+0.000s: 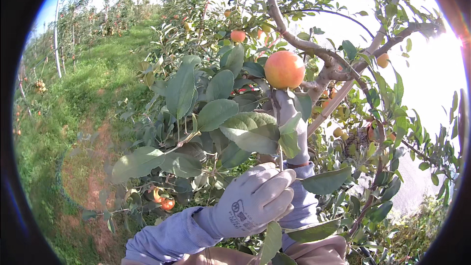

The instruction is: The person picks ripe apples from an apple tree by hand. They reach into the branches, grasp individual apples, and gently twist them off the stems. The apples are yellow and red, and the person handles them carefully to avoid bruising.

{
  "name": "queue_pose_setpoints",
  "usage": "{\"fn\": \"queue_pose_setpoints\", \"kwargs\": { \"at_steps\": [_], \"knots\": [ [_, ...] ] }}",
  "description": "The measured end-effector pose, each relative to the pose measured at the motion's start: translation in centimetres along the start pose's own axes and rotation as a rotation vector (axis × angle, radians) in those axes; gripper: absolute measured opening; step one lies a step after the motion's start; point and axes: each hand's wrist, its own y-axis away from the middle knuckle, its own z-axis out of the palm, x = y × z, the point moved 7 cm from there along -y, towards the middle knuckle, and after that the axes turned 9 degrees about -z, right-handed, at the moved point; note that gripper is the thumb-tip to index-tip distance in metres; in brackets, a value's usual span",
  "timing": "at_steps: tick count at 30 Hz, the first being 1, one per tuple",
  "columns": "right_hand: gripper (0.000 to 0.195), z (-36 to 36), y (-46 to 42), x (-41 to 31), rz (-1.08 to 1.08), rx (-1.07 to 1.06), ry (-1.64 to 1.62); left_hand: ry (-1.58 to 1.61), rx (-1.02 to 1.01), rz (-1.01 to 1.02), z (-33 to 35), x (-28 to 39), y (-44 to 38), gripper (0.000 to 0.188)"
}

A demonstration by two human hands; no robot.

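Note:
My left hand (pixel 257 197), in a pale grey work glove with printing on its back, is closed around a thin leafy twig (pixel 281 156) at the lower middle. Beyond it, my right hand (pixel 290 112), in a similar glove, reaches up behind the twig and leaves. Its fingers are mostly hidden just below a large yellow-red apple (pixel 284 70), so I cannot tell whether they hold anything. Broad green apple leaves (pixel 252 130) cover part of the space between my hands.
A thick forked apple branch (pixel 312 48) arches above, with a wooden pole (pixel 331 106) slanting behind it. More apples (pixel 238 36) hang farther back, others (pixel 167 204) low on the left. A grass strip (pixel 106 70) runs at left. Partly hidden checked cloth (pixel 357 141) shows through foliage at right.

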Motion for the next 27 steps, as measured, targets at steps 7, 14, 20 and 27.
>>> {"fn": "queue_pose_setpoints", "kwargs": {
  "at_steps": [7,14,20,27],
  "knots": [
    [0.042,0.3,3.4,4.5,0.145,-0.378,-0.416,-0.204,-0.046,0.106,0.0,0.5,0.2,0.038],
    [0.034,0.0,2.2,-0.4,0.128,-0.805,-0.555,-0.225,0.334,0.129,-4.3,-1.7,-3.5,0.05],
    [0.066,0.9,3.4,-1.2,0.297,-0.989,-0.583,-0.907,0.082,-0.135,-1.9,-8.6,-10.9,0.056],
    [0.063,2.2,3.0,-2.8,0.101,-1.078,-0.748,-0.915,-0.525,-0.553,-1.9,-15.7,-15.7,0.031]
  ]
}}
